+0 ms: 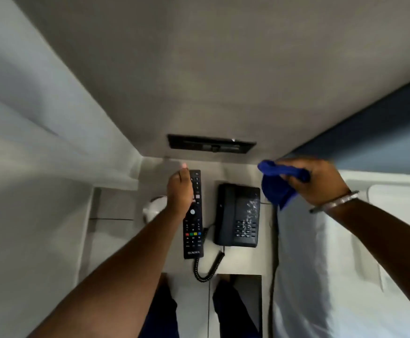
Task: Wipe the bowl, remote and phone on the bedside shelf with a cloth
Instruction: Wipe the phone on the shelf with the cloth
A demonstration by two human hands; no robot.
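Right fingers: the fingers [287, 177] of the right hand [321, 181] are clenched around a bunched blue cloth [276, 189], right of centre in the frame; a loose corner hangs down just above the phone's upper right corner.

Left fingers: the fingers [183, 170] of the left hand [180, 191] are loosely curled and grasp nothing; they hang over the top left edge of the remote. Whether they touch it cannot be told.

Remote: the long black remote [194, 230] lies flat at the centre of the frame, buttons up, its length running up and down the picture, partly hidden by the left hand.

Phone: the dark desk phone [238, 215] sits just right of the remote, handset cradled, with pale specks on its panel. Its coiled cord [207, 269] loops down past the lower end of the remote.

Bowl: a pale rounded bowl [151, 206] shows left of the left wrist, mostly hidden by it.

Bedside shelf: the light bedside shelf [238, 173] carries all three things; white bedding [333, 264] fills the lower right of the frame.

Step in hand: the remote looks like the item being addressed, the free hand reaching for it while the cloth waits.

Next move: probably close the left fingers on the remote to lift or steady it, then bring the cloth across from the right and pass it along the button face.
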